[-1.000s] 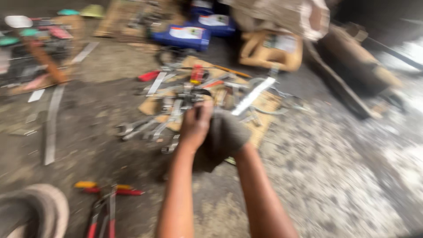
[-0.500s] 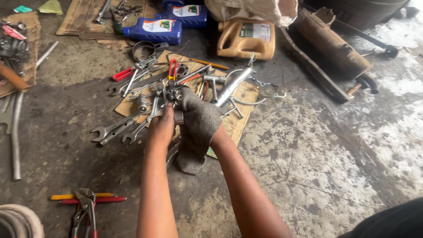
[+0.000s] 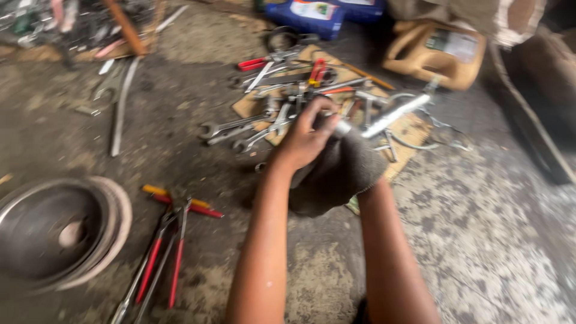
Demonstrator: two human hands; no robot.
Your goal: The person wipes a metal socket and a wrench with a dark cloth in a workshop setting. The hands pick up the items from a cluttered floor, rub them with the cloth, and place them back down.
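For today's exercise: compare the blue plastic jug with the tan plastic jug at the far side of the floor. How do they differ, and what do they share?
The blue plastic jug is deep blue and cut off by the picture's top edge; the tan plastic jug is yellowish-brown and shows nearly whole, its moulded handle visible. The blue one lies left of the tan one. Both lie flat on the concrete floor, each with a label facing up.

Dark grey cloth [image 3: 339, 174], red-handled pliers [image 3: 161, 252], blue jug [image 3: 303, 13], tan jug [image 3: 441, 51].
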